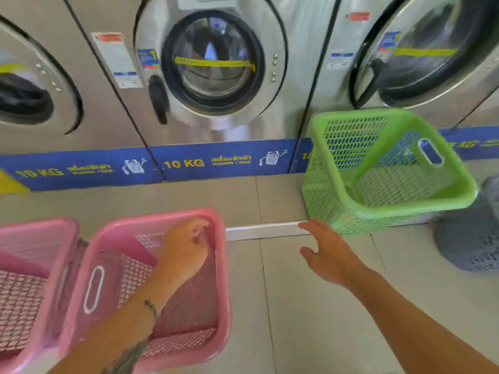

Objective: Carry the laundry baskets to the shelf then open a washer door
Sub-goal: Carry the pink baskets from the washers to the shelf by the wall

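Observation:
A pink mesh laundry basket [108,238] lies low in front of me, and my left hand [186,249] reaches inside it with fingers curled at its far right wall. A second pink basket [32,265] sits touching it on the left. A green mesh basket [391,201] stands tilted on the floor to the right, against the washers. My right hand [329,255] hovers open just left of the green basket's near corner, holding nothing. The middle washer's round door [213,63] is closed, with a dark handle [158,99] on its left side.
Steel washers [318,49] line the wall, with a blue "10 KG" strip [183,163] along their base. A grey mesh basket [469,238] lies at the right edge behind the green one. Beige floor tiles [297,306] stretch between the baskets.

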